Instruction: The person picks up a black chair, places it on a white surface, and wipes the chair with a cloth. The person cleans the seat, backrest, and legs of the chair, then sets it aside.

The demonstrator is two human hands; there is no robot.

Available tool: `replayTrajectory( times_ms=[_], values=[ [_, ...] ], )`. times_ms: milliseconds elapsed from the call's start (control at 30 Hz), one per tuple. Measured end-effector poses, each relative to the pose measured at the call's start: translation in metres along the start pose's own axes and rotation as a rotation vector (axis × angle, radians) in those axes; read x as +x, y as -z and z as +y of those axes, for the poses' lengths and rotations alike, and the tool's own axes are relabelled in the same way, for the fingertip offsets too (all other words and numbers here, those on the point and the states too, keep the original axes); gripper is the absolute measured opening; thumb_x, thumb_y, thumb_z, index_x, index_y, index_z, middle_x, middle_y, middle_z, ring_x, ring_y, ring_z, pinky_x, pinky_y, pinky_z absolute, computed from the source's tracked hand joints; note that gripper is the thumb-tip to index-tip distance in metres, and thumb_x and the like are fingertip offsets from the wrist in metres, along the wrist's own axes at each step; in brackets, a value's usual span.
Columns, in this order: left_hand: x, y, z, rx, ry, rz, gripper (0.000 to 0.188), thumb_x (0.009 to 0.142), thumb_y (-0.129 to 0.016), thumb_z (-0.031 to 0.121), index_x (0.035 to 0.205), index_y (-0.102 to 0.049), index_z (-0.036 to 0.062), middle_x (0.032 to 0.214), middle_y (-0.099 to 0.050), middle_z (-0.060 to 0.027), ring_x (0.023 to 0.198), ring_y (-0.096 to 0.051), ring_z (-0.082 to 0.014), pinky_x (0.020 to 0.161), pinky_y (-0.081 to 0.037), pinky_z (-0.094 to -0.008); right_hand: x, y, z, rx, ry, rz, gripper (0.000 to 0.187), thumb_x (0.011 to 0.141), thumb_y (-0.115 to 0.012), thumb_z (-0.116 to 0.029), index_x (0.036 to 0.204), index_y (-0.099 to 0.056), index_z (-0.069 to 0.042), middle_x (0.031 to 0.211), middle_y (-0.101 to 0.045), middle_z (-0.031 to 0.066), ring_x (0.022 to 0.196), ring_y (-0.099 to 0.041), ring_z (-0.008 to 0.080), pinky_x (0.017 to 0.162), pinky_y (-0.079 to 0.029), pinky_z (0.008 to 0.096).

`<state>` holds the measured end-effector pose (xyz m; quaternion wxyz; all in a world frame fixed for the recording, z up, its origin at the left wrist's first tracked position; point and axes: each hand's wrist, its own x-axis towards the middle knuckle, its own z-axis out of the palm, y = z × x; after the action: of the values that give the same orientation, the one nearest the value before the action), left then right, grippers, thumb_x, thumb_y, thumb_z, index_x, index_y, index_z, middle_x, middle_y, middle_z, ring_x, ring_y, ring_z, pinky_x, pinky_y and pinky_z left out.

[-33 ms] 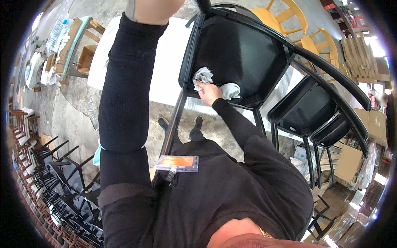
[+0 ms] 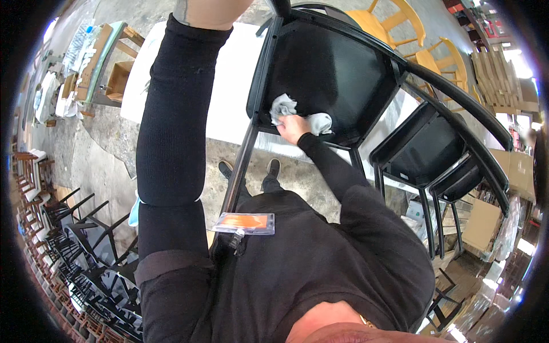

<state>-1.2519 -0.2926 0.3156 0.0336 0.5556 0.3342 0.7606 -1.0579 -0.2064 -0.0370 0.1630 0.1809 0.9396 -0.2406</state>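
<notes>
A black chair (image 2: 343, 63) with a tubular frame stands in front of me, its broad dark seat panel facing me. My right hand (image 2: 293, 129) is closed round a crumpled white cloth (image 2: 283, 106), pressed against the panel's near left corner. More white cloth (image 2: 319, 123) bulges out on the right side of that hand. High at the upper edge is my left hand (image 2: 213, 11), beside the chair's far left corner. Its fingers lie outside the picture, so whether it grips the frame cannot be seen.
The black chair rests by a white-covered table (image 2: 229, 86). More black chairs (image 2: 426, 148) stand at the right, with yellow wooden chairs (image 2: 394, 26) beyond. Cardboard boxes (image 2: 486, 226) sit at the far right. Many dark chairs (image 2: 91, 240) crowd the lower left; a workbench (image 2: 108, 63) is at the upper left.
My right hand and the cloth have shifted slightly to the right along the panel. My left arm has stayed almost where it was.
</notes>
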Motion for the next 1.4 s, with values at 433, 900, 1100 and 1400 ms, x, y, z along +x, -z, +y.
replayTrajectory(
  times_ms=[433, 900, 1100, 1400],
  values=[
    [0.006, 0.001, -0.005, -0.025, -0.011, 0.001, 0.012, 0.085, -0.066, 0.007, 0.079, -0.057, 0.0027, 0.058, -0.055, -0.0008, 0.045, -0.048, -0.0066, 0.044, -0.036, -0.0191, 0.023, -0.019, 0.005, 0.222, -0.121, 0.139, 0.031, 0.079, -0.06, -0.023, 0.107, -0.073, -0.016, 0.102, -0.069, 0.0199, 0.095, -0.067, 0.0369, 0.083, -0.054, 0.0484],
    [0.003, -0.001, -0.002, 0.007, -0.017, 0.029, 0.012, 0.084, -0.065, 0.007, 0.076, -0.057, 0.0034, 0.055, -0.054, -0.0005, 0.043, -0.047, -0.0068, 0.044, -0.036, -0.0204, 0.016, -0.018, 0.009, -0.056, 0.01, 0.246, 0.026, 0.079, -0.058, -0.027, 0.092, -0.071, -0.01, 0.081, -0.069, 0.0194, 0.082, -0.068, 0.0393, 0.074, -0.054, 0.0506],
    [0.005, -0.007, 0.002, -0.018, -0.034, -0.02, 0.015, 0.085, -0.063, 0.01, 0.076, -0.054, 0.0031, 0.053, -0.051, -0.0022, 0.043, -0.046, -0.0098, 0.046, -0.038, -0.023, -0.041, 0.052, 0.101, -0.491, -0.079, -0.121, 0.022, 0.073, -0.061, -0.02, 0.081, -0.075, -0.004, 0.09, -0.072, 0.0209, 0.089, -0.071, 0.0337, 0.078, -0.055, 0.0468],
    [0.003, -0.014, 0.005, 0.103, -0.063, 0.052, 0.013, 0.087, -0.055, 0.01, 0.076, -0.051, 0.004, 0.051, -0.047, -0.0012, 0.042, -0.043, -0.0105, 0.046, -0.037, -0.0234, 0.02, -0.012, 0.008, -0.093, 0.056, 0.177, 0.026, 0.077, -0.059, -0.03, 0.08, -0.072, -0.008, 0.082, -0.07, 0.0194, 0.081, -0.069, 0.0381, 0.074, -0.054, 0.0506]
  ],
)
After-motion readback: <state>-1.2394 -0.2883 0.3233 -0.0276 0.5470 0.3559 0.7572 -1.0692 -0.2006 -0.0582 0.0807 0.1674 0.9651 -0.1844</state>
